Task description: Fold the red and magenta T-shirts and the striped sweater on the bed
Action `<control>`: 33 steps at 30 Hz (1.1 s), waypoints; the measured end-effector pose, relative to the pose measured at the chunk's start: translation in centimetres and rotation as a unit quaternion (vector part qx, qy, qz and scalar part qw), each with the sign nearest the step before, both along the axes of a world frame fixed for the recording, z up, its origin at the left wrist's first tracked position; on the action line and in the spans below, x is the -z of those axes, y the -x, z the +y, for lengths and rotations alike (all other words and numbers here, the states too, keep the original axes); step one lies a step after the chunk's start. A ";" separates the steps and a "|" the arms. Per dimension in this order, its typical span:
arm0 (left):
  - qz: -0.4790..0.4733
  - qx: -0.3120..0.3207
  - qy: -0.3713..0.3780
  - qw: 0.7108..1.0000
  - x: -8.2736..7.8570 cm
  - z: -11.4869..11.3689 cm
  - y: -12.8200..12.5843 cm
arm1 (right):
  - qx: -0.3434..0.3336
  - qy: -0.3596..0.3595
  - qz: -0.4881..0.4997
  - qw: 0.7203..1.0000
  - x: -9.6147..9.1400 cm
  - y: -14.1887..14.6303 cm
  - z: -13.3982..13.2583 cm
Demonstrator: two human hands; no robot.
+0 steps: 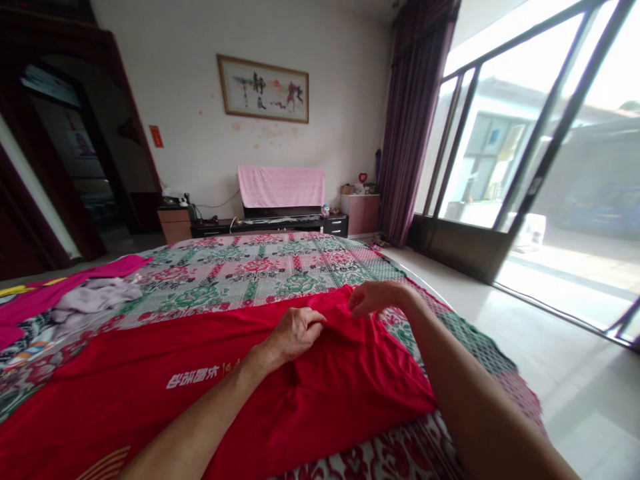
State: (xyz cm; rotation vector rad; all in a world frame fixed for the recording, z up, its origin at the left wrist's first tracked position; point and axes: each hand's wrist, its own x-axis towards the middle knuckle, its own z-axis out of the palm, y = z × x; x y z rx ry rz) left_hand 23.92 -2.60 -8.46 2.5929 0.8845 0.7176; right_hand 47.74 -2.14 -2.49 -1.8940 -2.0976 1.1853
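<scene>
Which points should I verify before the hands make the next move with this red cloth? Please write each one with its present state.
1. Left hand has hold of the red cloth: ok, fingers closed on a fold.
2. Right hand has a firm grip at the far edge: cannot tell, the fingertips are hidden.
3. Cloth lies smooth: not ok, it is creased around and below the hands.
4. Cloth is apart from the other clothes: ok, patterned cover shows between.
5. Whole cloth is in view: not ok, the picture cuts it off at lower left.
</scene>
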 end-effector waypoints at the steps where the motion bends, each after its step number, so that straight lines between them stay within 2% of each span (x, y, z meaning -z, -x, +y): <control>1: -0.006 -0.005 0.006 1.000 -0.2 0.0 0.2 | -0.008 -0.002 0.002 1.000 -0.3 0.3 -0.2; 5: 0.004 0.037 0.022 0.999 -0.7 -0.1 0.5 | 0.017 -0.053 -0.004 0.998 -0.8 0.5 -0.3; 8: 0.028 0.072 0.012 0.997 -0.6 -0.2 0.6 | 0.091 -0.123 -0.039 0.987 -0.1 -0.4 0.3; 10: 0.038 0.066 0.003 0.997 -0.6 -0.2 0.7 | 0.144 -0.152 -0.056 0.976 0.7 -0.8 0.8; 16: 0.046 0.036 0.017 0.998 -0.7 0.0 1.2 | 0.192 -0.100 -0.042 0.975 2.9 -0.5 1.5; 22: 0.052 0.037 0.037 0.997 -1.0 0.0 1.3 | 0.187 -0.100 -0.054 0.976 3.8 0.3 1.7; 29: 0.049 0.004 0.037 0.998 -1.6 0.0 1.4 | 0.150 -0.066 -0.035 0.986 2.0 -0.3 1.1; 33: 0.062 0.011 0.066 0.996 -2.1 -0.3 1.7 | 0.112 -0.018 -0.096 0.989 1.6 -0.5 0.8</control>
